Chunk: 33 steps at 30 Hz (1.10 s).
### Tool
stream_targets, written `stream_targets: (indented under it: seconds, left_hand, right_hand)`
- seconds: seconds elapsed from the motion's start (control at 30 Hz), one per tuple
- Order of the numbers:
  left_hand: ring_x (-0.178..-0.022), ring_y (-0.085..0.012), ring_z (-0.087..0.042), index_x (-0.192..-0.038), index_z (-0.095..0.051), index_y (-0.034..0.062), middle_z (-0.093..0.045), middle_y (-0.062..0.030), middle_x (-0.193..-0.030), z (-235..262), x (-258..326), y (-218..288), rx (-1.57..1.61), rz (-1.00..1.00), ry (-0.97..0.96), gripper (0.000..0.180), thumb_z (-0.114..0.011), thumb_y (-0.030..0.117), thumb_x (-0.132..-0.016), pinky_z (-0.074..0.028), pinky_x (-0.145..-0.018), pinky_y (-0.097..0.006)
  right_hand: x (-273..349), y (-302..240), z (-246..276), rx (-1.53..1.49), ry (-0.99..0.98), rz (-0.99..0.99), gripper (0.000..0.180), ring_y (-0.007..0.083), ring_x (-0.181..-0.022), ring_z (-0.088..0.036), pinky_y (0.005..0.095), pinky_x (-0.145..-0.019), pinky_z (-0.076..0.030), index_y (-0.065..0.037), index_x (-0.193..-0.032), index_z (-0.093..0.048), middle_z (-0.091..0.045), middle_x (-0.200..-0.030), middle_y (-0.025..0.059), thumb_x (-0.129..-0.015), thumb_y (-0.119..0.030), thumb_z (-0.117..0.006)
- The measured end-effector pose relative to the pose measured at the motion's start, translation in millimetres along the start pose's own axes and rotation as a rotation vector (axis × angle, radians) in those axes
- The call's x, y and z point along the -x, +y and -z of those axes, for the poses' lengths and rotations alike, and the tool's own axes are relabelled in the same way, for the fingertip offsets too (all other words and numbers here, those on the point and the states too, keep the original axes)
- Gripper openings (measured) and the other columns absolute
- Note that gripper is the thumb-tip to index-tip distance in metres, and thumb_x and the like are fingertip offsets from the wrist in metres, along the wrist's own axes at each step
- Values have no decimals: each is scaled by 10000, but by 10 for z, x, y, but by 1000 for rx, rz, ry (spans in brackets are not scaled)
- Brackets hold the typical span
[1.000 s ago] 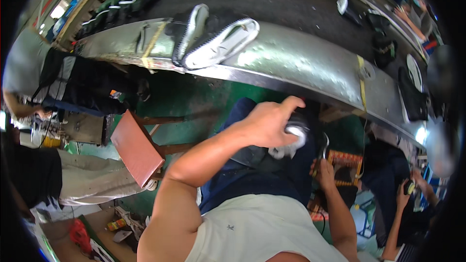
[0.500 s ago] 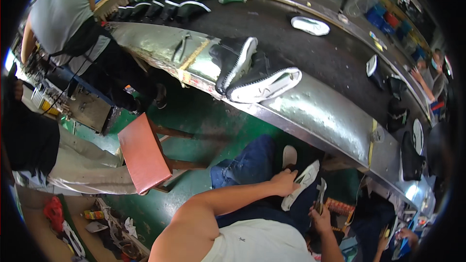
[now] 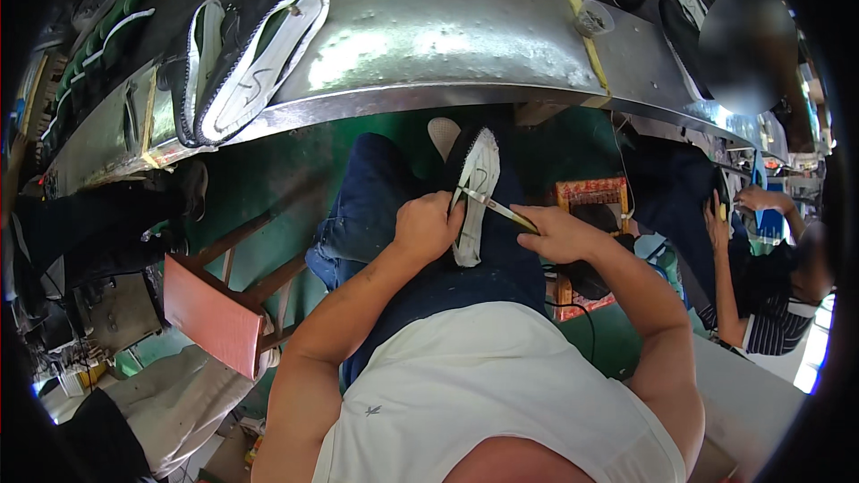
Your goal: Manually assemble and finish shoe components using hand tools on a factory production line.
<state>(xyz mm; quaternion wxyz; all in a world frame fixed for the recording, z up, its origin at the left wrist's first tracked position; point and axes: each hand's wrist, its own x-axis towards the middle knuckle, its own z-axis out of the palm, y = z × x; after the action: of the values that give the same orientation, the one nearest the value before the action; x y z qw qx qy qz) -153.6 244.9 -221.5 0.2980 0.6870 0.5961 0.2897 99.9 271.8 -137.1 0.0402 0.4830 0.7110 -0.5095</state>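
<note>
A black shoe (image 3: pixel 480 179) lies over my lap, its white underside turned up. My left hand (image 3: pixel 429 228) grips the shoe's left edge, fingers closed round it. A long, thin metal hand tool (image 3: pixel 501 208), perhaps pincers, slants across the white underside. Its handle end is inside my closed right hand (image 3: pixel 559 233), to the right of the shoe. The tip touches or lies just over the shoe's left edge beside my left fingers; I cannot tell which.
Two black shoes (image 3: pixel 264 67) lean on the metal bench edge (image 3: pixel 447 45), white undersides outward. A red-topped stool (image 3: pixel 210 313) stands to my left. At right sit a patterned red frame (image 3: pixel 591 192) and another person (image 3: pixel 761 277). A small clear cup (image 3: pixel 595 18) is on the bench.
My view has swung right and down to my lap. My right hand has brought the metal tool over the shoe, and my left hand now holds the shoe's left edge.
</note>
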Motion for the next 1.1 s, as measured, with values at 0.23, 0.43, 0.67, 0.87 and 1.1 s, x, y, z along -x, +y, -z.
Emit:
stream_targets:
  seconds: [0.23, 0.43, 0.67, 0.87, 1.1]
  left_hand:
    - [-606, -341, -670, -765, -692, 49, -666, -140, -679, -111, 84, 119, -177, -95, 87, 183, -721, 200, -864, -531, -546, -433]
    - [-588, -363, -640, -732, -650, 53, -647, -137, -662, -141, -68, 302, -77, -223, 170, 216, -683, 180, -904, -524, -550, -447]
    - [-1309, -221, -515, -1456, -485, 71, -562, -105, -1407, -654, 178, -580, 1210, 559, -88, 505, -386, 413, -1097, -391, -1122, -388]
    - [-1428, -248, -388, -1618, -180, 67, -367, -126, -1595, -526, 87, -484, 1233, 472, -269, 671, -431, 395, -1089, -297, -1179, -337]
    - [-1483, -261, -313, -1631, -110, 62, -306, -183, -1625, -653, -79, -462, 765, 248, -182, 744, -538, 257, -1055, -257, -1196, -332]
  right_hand:
    - [-206, -367, 582, 410, -357, -89, 365, 390, -1000, -684, 456, -861, -525, 76, -1111, -655, -700, -1018, 250, -912, -230, -646]
    - [-283, -524, 745, 533, -510, -195, 356, 395, -950, -697, 474, -821, -535, 88, -977, -696, -714, -976, 255, -915, -253, -615]
    - [-407, -15, 247, 392, -268, 150, 348, 447, -870, -698, 522, -772, -547, 33, -987, -712, -714, -885, 255, -959, -297, -604]
    - [-269, 414, -519, -12, 106, 74, 329, 448, -919, -683, 530, -829, -531, 12, -1030, -685, -705, -941, 263, -945, -301, -630]
    - [-270, 439, -179, -142, -174, 21, 288, 427, -782, -689, 476, -675, -552, -26, -940, -623, -686, -779, 206, -969, -312, -620]
